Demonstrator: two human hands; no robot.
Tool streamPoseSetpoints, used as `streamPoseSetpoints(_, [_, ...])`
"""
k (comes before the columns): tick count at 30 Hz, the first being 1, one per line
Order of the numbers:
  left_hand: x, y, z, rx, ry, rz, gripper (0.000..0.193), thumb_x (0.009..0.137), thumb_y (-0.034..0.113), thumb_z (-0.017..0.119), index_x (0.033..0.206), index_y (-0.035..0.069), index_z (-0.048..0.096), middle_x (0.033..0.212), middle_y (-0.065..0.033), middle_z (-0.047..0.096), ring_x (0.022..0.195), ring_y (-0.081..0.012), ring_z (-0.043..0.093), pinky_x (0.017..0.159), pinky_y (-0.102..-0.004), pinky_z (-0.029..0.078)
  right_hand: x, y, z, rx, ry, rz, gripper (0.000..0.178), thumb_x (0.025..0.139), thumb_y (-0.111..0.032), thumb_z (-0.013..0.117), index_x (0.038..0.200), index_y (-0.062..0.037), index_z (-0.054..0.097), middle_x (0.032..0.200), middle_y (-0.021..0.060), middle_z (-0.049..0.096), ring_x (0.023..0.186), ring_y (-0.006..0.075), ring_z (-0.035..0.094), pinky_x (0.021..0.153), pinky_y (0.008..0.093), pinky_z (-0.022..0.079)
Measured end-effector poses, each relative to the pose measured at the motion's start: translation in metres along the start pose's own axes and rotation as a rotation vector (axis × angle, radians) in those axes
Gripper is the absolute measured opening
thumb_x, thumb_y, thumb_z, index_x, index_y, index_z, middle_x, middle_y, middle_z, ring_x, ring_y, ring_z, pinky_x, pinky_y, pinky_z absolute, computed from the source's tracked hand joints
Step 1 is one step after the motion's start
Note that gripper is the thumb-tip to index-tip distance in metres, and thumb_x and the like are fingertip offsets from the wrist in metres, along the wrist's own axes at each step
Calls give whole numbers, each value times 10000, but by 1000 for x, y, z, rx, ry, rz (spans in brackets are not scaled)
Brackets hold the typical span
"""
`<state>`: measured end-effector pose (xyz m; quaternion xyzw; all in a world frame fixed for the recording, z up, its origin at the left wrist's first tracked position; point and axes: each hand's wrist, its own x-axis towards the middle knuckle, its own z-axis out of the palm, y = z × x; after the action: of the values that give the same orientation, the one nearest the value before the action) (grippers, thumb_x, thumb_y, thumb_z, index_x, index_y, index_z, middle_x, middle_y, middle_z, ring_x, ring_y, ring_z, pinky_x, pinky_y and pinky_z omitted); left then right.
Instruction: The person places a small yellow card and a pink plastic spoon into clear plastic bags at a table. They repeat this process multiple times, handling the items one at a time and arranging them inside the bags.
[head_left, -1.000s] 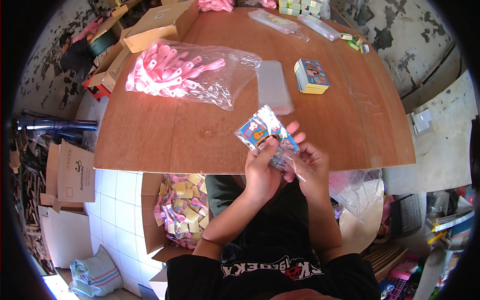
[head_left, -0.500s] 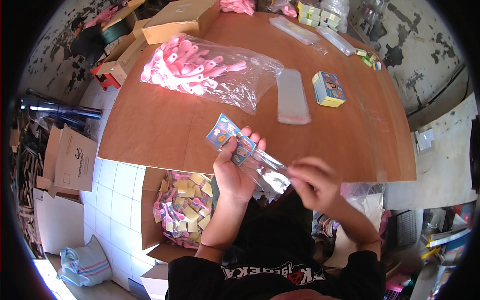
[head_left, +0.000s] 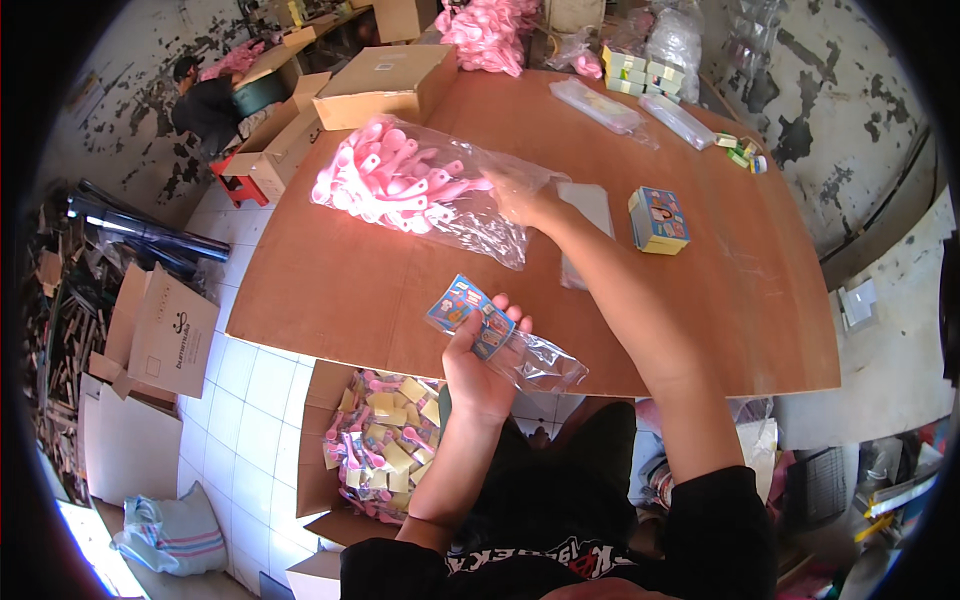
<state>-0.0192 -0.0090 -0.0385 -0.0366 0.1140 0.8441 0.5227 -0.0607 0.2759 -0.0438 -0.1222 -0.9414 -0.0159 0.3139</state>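
Note:
My left hand [head_left: 482, 370] is closed around a blue printed card [head_left: 470, 310] and a clear plastic sleeve [head_left: 545, 364], with the thumb pressed on the card. The loose end of the sleeve hangs out to the right, over the table's near edge. Stretched far forward, my right hand [head_left: 515, 196] is at the mouth of a large clear bag [head_left: 500, 238] of pink spoons [head_left: 390, 180]. Its fingertips meet a spoon handle there, partly behind plastic, so I cannot tell whether they grip it.
On the brown table [head_left: 370, 290] lie a stack of clear sleeves [head_left: 585, 210] under my right forearm and a stack of printed cards [head_left: 659, 220]. A cardboard box [head_left: 385, 85] stands at the far left. Below the near edge, an open carton [head_left: 312, 440] holds packed spoons and cards.
My right hand has left the sleeve's end and reached forward to the bag of spoons. My left hand still holds the card and sleeve. The view has shifted slightly.

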Motion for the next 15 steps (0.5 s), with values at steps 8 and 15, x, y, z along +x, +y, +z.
streamPoseSetpoints(8, [2,1,4,24,57,34,235,983,149,473,1161,0,510,1094,-125,628,1000,-262,615,954,-444,494,-24,-22,-27,-188,58,-18,123,899,-148,606,933,-33,634,962,155,647,887,352,661,756,462,536])
streamPoseSetpoints(15, [16,0,14,64,74,67,275,940,92,564,1169,-55,528,1077,-131,605,1035,-251,608,1008,-438,485,-105,-45,-139,23,-10,180,149,891,-113,636,1020,-40,645,878,153,627,742,332,659,610,428,518])
